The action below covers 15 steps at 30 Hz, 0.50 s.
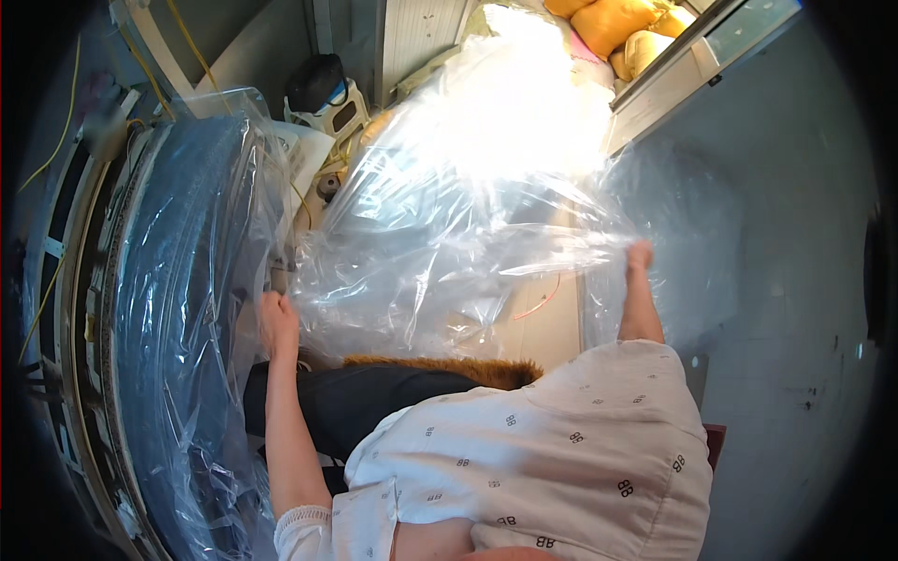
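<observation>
A large sheet of clear plastic film (402,271) stretches in wrinkles across my lap area between both hands. My left hand (279,324) is closed on its gathered edge, close to the plastic-covered machine bed. Farther out and to the right, my right hand (640,256) pinches another part of the film, which pulls into tight folds toward it. Strong glare hides much of the film at the far side.
Along the left runs a long machine (84,355) with metal rails and more clear film (178,280) over it. At the back are a white stool (341,112) with a black bag (316,82) and several orange bundles (613,33). Brown fur cloth (496,372) lies under me.
</observation>
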Each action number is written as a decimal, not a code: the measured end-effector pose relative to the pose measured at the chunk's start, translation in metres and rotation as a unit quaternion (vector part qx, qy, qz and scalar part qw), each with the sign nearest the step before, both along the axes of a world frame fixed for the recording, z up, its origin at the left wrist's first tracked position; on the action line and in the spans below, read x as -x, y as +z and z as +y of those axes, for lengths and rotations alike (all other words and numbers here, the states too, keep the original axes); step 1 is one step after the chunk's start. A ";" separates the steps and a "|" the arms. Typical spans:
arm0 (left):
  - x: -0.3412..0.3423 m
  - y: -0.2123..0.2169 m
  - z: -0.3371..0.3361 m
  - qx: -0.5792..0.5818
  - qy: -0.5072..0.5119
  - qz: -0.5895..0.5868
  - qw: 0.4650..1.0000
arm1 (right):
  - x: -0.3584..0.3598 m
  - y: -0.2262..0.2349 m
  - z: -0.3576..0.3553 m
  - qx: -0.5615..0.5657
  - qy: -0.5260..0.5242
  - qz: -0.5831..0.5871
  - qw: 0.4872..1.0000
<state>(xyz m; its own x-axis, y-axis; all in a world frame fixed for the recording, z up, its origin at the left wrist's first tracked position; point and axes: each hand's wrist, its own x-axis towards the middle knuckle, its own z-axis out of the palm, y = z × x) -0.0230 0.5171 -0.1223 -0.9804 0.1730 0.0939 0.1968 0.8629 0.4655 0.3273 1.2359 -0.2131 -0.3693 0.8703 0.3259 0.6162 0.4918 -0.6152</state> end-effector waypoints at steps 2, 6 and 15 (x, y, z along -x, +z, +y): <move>-0.016 -0.015 -0.031 0.040 0.043 -0.063 0.996 | -0.039 0.012 0.008 0.176 -0.295 0.342 0.875; -0.022 -0.012 -0.041 0.128 0.031 -0.155 0.979 | 0.011 0.068 -0.046 0.183 -0.165 0.425 0.871; -0.054 0.127 0.036 -0.531 -0.096 -0.548 0.639 | 0.227 0.178 -0.483 0.076 0.717 -0.032 0.692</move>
<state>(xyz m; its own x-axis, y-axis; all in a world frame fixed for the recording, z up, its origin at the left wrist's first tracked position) 0.0310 0.5532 0.0051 -0.5277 0.7099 -0.4665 -0.6957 -0.0461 0.7168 0.1007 0.7534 -0.0355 -0.8984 -0.3835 0.2139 -0.4101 0.5584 -0.7211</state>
